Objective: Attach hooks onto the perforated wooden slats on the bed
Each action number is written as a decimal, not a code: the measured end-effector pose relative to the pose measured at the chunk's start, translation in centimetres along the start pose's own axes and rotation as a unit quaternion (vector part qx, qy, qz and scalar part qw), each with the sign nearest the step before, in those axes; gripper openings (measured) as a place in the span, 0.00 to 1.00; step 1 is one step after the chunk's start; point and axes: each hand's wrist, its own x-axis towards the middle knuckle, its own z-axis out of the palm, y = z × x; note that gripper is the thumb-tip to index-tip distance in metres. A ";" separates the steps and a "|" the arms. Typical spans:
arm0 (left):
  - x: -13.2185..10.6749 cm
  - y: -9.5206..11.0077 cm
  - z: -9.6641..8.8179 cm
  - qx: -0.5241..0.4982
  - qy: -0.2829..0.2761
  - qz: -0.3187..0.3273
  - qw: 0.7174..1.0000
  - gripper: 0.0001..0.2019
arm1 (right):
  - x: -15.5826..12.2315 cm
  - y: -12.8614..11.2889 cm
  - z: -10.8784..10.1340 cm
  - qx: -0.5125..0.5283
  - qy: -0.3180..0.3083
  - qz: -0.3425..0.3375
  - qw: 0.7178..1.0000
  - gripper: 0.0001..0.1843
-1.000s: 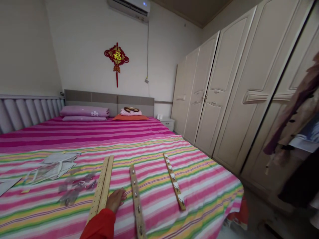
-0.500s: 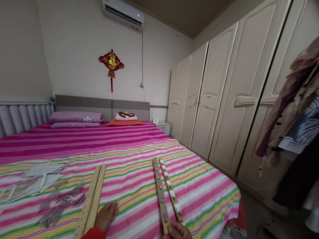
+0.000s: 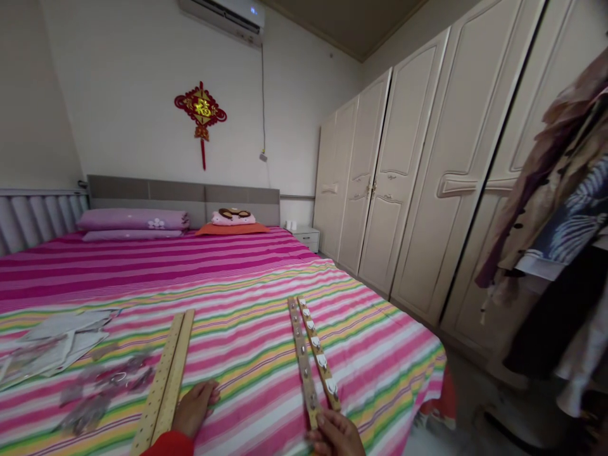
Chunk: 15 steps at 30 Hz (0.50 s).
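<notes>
My right hand [image 3: 338,433] pinches the near end of a narrow wooden strip [image 3: 301,354] with a row of small silvery pieces on it. Close along its right side lies a second wooden strip [image 3: 324,373] carrying white pieces. On the striped sheet, my left hand [image 3: 196,405] rests with loosely bent fingers and nothing visible in them. Just left of it, two bare wooden strips with rows of small holes [image 3: 164,380] lie side by side. Further left are small clear plastic bags [image 3: 107,386], their contents too blurred to name.
White plastic packets [image 3: 61,339] lie at the left of the bed [image 3: 237,329]. A folded purple quilt [image 3: 133,220] and an orange cloth under a pink bundle [image 3: 232,221] sit by the headboard. Wardrobes [image 3: 418,171] line the right, with hanging clothes [image 3: 560,190] nearer.
The view has swung slightly right and down, so most things sit further left and higher. My right hand keeps its hold on the strip's end; my left hand stays beside the bare strips.
</notes>
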 end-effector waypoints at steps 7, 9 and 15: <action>-0.1 0.0 -0.1 0.005 0.003 0.006 1.000 0.11 | -0.1 -0.2 -0.4 0.062 0.011 0.034 0.997 0.20; 0.0 -0.1 -0.1 -0.003 0.008 0.007 1.000 0.10 | -0.2 -0.6 -0.3 0.069 0.008 0.035 0.997 0.20; 0.3 -0.5 0.0 0.002 0.009 0.013 1.000 0.10 | -0.8 -1.7 0.1 0.051 0.034 0.030 0.998 0.22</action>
